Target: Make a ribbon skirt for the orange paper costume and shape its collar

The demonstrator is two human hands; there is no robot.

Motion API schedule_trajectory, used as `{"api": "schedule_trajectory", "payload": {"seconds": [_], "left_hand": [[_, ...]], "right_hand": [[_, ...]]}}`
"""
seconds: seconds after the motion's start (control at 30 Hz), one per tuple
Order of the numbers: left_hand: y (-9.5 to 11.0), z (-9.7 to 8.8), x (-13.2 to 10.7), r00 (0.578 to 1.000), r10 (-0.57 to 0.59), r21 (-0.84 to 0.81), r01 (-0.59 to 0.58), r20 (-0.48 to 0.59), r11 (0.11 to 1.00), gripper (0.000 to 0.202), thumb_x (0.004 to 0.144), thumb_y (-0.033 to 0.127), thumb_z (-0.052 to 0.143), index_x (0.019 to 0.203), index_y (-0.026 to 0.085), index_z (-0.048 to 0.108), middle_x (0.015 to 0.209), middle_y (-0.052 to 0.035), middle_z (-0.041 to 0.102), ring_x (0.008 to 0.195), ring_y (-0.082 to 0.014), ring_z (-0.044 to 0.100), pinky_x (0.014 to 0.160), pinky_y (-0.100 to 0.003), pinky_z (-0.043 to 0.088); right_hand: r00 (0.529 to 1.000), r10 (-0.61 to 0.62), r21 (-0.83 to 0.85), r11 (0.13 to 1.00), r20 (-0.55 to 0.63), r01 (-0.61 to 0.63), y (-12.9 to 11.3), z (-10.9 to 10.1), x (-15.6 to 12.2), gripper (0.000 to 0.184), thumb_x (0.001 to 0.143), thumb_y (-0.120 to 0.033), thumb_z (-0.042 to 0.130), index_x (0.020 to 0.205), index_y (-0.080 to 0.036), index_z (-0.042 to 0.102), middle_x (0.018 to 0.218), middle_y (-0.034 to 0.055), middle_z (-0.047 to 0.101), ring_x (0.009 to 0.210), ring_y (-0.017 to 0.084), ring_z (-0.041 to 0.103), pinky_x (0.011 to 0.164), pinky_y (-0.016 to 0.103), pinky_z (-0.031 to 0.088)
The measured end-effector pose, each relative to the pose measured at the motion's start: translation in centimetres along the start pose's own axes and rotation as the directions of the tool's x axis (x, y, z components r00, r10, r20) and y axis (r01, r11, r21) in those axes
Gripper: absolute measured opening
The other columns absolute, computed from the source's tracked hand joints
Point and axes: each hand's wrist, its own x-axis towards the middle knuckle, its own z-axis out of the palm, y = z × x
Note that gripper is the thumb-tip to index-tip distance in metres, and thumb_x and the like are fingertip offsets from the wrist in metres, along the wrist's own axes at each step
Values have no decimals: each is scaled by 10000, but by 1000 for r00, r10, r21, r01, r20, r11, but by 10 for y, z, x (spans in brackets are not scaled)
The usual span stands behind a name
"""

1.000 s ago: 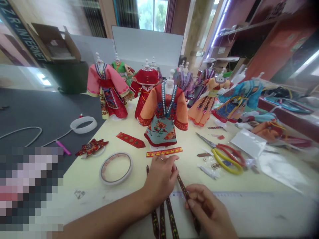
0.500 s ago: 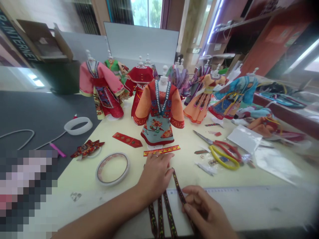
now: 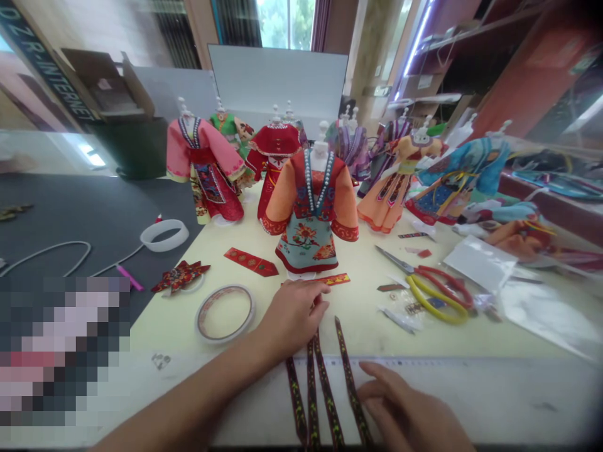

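Several dark patterned ribbon strips [image 3: 325, 383] lie lengthwise at the front of the table, the rightmost one [image 3: 346, 361] apart from the others. My left hand [image 3: 296, 317] rests over the upper ends of the left strips, palm down, fingers loosely bent. Nothing shows between its thumb and fingers, though its underside is hidden. Close beside the rightmost strip's lower part is my right hand [image 3: 407, 405], its fingers apart and holding nothing. Beyond the left hand stands a small orange-sleeved robe [image 3: 311, 207] on a white stand, with a red-and-yellow strip [image 3: 336, 279] before it.
Scissors [image 3: 438, 295] with red and yellow handles lie right, near small plastic bags. At left are a tape roll [image 3: 200, 323], a red pointed strip [image 3: 251, 261] and a star-shaped fabric piece [image 3: 181, 276]. Several dressed stands fill the back. A ruler [image 3: 424, 361] runs along the front.
Both hands have let go of the rightmost strip, which now lies free. My right hand has moved slightly right and down, and its fingers have opened. The view has shifted a little.
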Motion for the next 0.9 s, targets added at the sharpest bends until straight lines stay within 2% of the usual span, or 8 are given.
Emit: {"api": "schedule_trajectory", "payload": {"seconds": [0.1, 0.17, 0.27, 0.33, 0.47, 0.63, 0.73, 0.9], "left_hand": [[-4, -15, 2, 992, 60, 32, -64, 109, 997, 161, 818, 172, 511, 841, 184, 670, 782, -11, 683, 714, -158, 593, 666, -266, 399], [-6, -22, 2, 982, 89, 61, -101, 168, 993, 157, 810, 176, 523, 745, 186, 665, 722, -2, 673, 689, -155, 585, 657, -265, 390], [-9, -26, 0, 968, 111, 107, -139, 227, 985, 146, 812, 195, 531, 732, 180, 653, 726, -12, 673, 722, -172, 586, 698, -289, 385], [-10, -25, -1, 958, 123, 133, -162, 259, 978, 154, 821, 193, 518, 732, 175, 643, 744, -21, 675, 744, -181, 589, 710, -301, 381], [-10, -23, -3, 947, 129, 175, -186, 294, 967, 166, 835, 184, 487, 743, 174, 625, 779, -29, 677, 772, -189, 593, 706, -306, 378], [-10, -23, -3, 943, 123, 205, -193, 310, 960, 127, 830, 207, 498, 782, 180, 611, 834, -30, 678, 815, -196, 592, 725, -315, 385], [-11, -22, -4, 938, 132, 206, -205, 321, 957, 76, 798, 190, 526, 803, 182, 601, 874, -34, 672, 867, -209, 586, 758, -332, 387], [-11, -18, -5, 935, 135, 203, -209, 328, 956, 77, 772, 156, 522, 810, 178, 586, 917, -56, 656, 919, -236, 576, 802, -372, 389]], "right_hand": [[990, -133, -268, 957, -55, 114, -4, -10, 7, 206, 913, -259, 394, 1033, -178, 541, 721, 26, 710, 537, 147, 671, 459, 210, 527], [982, -177, -339, 930, -71, 143, -6, -14, 12, 226, 915, -254, 379, 1021, -156, 553, 751, 56, 703, 595, 172, 676, 491, 249, 536], [983, -181, -309, 936, -22, 165, -7, -16, 21, 213, 905, -205, 381, 999, -166, 569, 808, 66, 678, 672, 186, 648, 547, 282, 521], [984, -179, -260, 949, 18, 177, -10, -13, 29, 194, 889, -163, 392, 907, -182, 584, 798, 58, 647, 697, 194, 605, 580, 304, 495], [988, -141, -198, 969, 66, 151, -19, 4, 44, 181, 855, -137, 437, 741, -180, 570, 759, 54, 580, 733, 210, 519, 650, 353, 437], [987, -140, -262, 952, 82, 157, -25, 28, 60, 61, 758, -129, 536, 736, -178, 566, 747, 55, 560, 714, 223, 477, 637, 355, 394], [983, -159, -311, 933, 93, 180, -24, 35, 65, 104, 734, -84, 504, 722, -173, 555, 726, 59, 556, 690, 219, 472, 633, 350, 386], [986, -157, -335, 927, 64, 169, -22, 40, 67, 190, 798, -71, 416, 687, -169, 536, 685, 62, 554, 642, 202, 465, 608, 328, 360]]}}
